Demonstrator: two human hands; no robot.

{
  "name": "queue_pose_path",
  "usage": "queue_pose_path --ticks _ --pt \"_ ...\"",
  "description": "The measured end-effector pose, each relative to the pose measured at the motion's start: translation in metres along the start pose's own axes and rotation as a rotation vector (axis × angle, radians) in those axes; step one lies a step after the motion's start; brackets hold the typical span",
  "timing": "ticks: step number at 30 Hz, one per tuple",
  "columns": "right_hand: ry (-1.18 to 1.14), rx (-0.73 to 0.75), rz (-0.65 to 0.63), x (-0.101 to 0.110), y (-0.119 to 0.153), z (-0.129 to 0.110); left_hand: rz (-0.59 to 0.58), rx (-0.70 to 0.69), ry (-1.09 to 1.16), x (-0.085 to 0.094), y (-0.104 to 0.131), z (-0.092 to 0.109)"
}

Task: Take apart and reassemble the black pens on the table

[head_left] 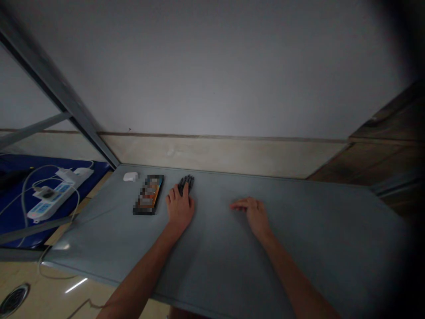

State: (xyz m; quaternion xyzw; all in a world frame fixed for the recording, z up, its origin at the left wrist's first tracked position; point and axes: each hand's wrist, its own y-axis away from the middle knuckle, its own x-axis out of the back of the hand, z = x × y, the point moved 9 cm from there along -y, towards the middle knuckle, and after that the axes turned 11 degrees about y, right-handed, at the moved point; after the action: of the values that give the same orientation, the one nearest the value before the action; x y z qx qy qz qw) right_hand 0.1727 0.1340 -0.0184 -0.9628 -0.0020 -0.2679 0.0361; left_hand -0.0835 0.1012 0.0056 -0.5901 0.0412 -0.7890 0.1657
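My left hand rests palm down on the grey surface, its fingers stretched forward and apart. Its fingertips touch a small black bundle with several prongs; the near end of it is covered by the hand, and its kind cannot be made out. To the left of that hand lies a phone-like slab with a dark edge, its face blurred out. Farther left is a small white rounded case. My right hand hovers over or lies on the surface, fingers stretched to the left, with nothing visible in them.
The grey-covered table or bed top runs along a pale wall. At left, a metal frame stands by a blue surface with a white power strip and cables. A floor drain shows at lower left.
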Motion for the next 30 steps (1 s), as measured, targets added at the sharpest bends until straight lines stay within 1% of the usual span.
queue_pose_path --ticks 4,8,11,16,20,25,30 --pt "0.018 0.037 -0.022 -0.004 0.002 -0.005 -0.008 -0.016 0.002 -0.003 0.000 0.001" --pt "0.032 0.033 0.015 -0.005 0.004 -0.006 -0.026 -0.045 0.018 -0.006 0.002 0.005" --pt "0.050 0.027 0.038 -0.004 0.004 -0.007 -0.066 -0.097 0.052 -0.009 0.006 0.014" --pt "0.061 0.003 0.116 0.005 0.003 -0.007 -0.173 -0.289 0.119 -0.017 0.020 0.043" --pt "-0.004 -0.023 0.116 0.005 0.001 0.000 -0.259 -0.474 0.160 -0.020 0.034 0.066" --pt "-0.158 -0.073 0.167 0.006 0.002 0.013 -0.325 -0.639 0.195 -0.019 0.045 0.081" --pt "-0.324 -0.016 0.180 0.007 0.001 0.012 -0.381 -0.786 0.204 -0.017 0.058 0.095"
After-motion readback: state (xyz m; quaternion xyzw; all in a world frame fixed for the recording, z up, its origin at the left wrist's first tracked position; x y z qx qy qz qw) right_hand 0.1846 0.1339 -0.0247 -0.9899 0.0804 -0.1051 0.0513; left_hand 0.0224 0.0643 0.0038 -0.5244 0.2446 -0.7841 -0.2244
